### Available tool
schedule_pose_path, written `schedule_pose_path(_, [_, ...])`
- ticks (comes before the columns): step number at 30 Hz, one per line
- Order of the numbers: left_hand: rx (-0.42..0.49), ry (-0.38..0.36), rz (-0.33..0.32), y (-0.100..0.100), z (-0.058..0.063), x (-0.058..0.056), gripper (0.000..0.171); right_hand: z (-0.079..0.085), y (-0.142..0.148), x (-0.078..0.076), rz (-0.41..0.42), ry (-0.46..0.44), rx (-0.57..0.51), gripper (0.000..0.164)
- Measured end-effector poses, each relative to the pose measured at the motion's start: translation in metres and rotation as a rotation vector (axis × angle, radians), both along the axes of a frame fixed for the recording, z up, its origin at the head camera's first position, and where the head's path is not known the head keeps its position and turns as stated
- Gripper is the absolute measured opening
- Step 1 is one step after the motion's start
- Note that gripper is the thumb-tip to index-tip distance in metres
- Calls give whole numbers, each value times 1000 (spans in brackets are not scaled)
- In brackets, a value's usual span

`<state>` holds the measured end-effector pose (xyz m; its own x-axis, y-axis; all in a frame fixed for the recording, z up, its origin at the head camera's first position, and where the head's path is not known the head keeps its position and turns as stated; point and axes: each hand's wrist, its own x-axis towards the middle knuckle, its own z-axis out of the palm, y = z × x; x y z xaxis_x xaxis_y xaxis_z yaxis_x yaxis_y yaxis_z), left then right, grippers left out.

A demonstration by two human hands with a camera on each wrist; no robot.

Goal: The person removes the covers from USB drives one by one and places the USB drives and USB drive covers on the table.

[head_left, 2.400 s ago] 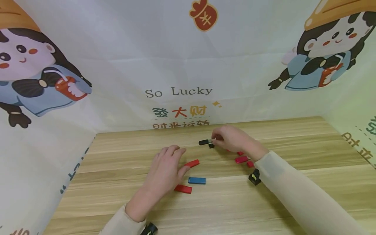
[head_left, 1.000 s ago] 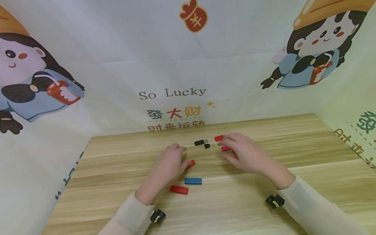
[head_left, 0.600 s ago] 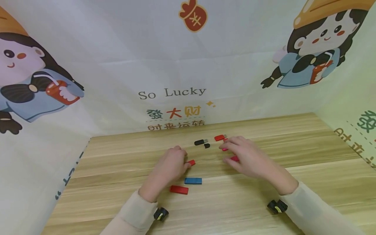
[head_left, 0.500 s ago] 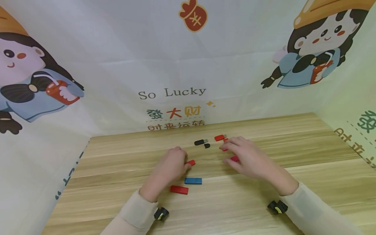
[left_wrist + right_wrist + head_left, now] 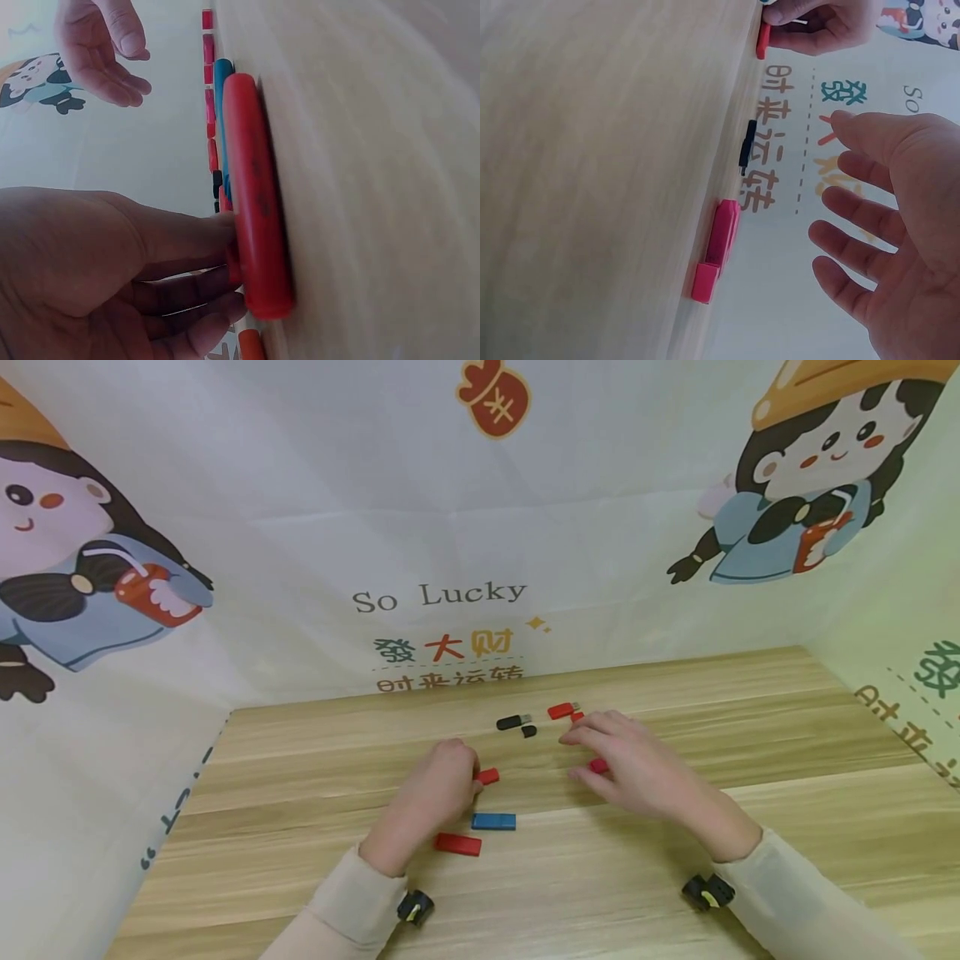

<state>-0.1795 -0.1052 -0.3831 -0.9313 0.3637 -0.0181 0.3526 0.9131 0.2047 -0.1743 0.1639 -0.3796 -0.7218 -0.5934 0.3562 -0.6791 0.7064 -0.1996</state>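
Observation:
At mid-table my left hand (image 5: pixel 435 781) pinches a red USB stick (image 5: pixel 489 776) between thumb and fingers; its right end sticks out, and the right wrist view shows that stick (image 5: pixel 763 41) at the fingertips. Nearer me lie a blue USB stick (image 5: pixel 493 822) and another red USB stick (image 5: pixel 458 844), large in the left wrist view's foreground (image 5: pixel 259 195). My right hand (image 5: pixel 637 760) hovers with fingers spread, holding nothing. Below it a pink USB stick (image 5: pixel 724 232) with its pink cap (image 5: pixel 703 283) lies on the wood, mostly hidden in the head view.
Toward the back lie an uncapped black USB stick (image 5: pixel 510 722) with its black cap (image 5: pixel 529 732), and an uncapped red USB stick (image 5: pixel 560 711) beside a red cap (image 5: pixel 577 717). A printed cloth wall (image 5: pixel 315 652) bounds the wooden table (image 5: pixel 570 893).
My right hand has let go of the black USB stick and drawn back over the pink one. The left fingers have lowered and taken hold of the red USB stick.

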Motion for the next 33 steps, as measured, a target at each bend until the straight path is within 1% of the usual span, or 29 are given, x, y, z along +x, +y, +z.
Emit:
schedule_pose_path(3, [15,5,0,0,0,0,13,0,-1,0,3,-4,1,38])
schedule_pose_path(9, [61,-15,12,0,0,0,13,-1,-1,1,2,-4,-2,38])
schedule_pose_path(17, [86,-34,15,0,-2,-2,14,-1,0,1,0,-7,6,38])
schedule_pose_path(24, [121,-103,52,0,-3,-2,11,0,-2,2,4,-11,4,38])
schedule_pose_path(29, [134,-107,53,0,-1,-1,11,1,-4,2,-2,-19,5,38])
schedule_pose_path(33, [152,-69,40,-1,2,0,14,2,-5,1,4,-12,7,38])
